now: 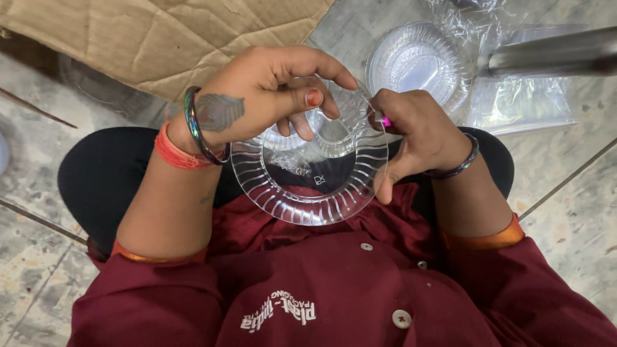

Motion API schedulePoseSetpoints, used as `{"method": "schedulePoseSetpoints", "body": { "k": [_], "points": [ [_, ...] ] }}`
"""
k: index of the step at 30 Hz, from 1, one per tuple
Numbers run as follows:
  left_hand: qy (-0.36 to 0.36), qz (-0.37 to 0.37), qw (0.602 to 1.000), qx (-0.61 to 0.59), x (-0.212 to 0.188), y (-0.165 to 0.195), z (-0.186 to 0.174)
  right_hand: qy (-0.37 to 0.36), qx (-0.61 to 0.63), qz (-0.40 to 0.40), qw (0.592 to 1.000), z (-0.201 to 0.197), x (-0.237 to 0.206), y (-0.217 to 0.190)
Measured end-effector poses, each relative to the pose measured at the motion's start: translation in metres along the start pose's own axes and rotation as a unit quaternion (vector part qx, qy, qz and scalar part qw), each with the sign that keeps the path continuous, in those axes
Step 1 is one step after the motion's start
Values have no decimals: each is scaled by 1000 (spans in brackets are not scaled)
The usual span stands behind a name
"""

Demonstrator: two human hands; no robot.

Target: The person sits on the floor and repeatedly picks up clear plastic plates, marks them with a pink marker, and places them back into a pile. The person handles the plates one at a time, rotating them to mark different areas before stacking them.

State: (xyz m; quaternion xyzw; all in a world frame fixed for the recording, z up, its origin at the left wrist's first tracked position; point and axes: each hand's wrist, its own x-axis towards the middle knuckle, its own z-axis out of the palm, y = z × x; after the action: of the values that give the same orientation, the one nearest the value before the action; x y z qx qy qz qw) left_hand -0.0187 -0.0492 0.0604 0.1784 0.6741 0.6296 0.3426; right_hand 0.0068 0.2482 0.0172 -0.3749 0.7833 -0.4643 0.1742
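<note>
I hold a clear, ribbed plastic plate (308, 199) over my lap with both hands. My left hand (263, 96) reaches over the plate's far left rim, its thumb and fingers curled onto the plate's inner part. On the right rim my right hand (411, 132) is closed, pinching the edge near the top. Both wrists carry dark bangles, and the left wrist also has orange thread.
A stack of clear plastic plates (418, 64) in crinkled wrapping lies on the tiled floor ahead. A metal tube (553, 54) crosses the top right. Flattened brown cardboard (160, 38) covers the floor at upper left. My maroon shirt fills the lower view.
</note>
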Motion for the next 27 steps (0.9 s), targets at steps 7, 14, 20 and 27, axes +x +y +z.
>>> {"method": "schedulePoseSetpoints", "body": {
  "k": [7,14,20,27],
  "points": [
    [5,13,1000,-18,-1,-1,0,24,-68,-37,997,0,2,3],
    [22,0,999,-49,-2,-1,-3,58,-140,-55,987,1,-3,0],
    [19,-8,995,-94,0,-7,-4,76,-157,-58,983,2,-5,2],
    [37,4,994,-102,1,-14,-8,62,-96,-32,993,5,-11,13]
  ]
}}
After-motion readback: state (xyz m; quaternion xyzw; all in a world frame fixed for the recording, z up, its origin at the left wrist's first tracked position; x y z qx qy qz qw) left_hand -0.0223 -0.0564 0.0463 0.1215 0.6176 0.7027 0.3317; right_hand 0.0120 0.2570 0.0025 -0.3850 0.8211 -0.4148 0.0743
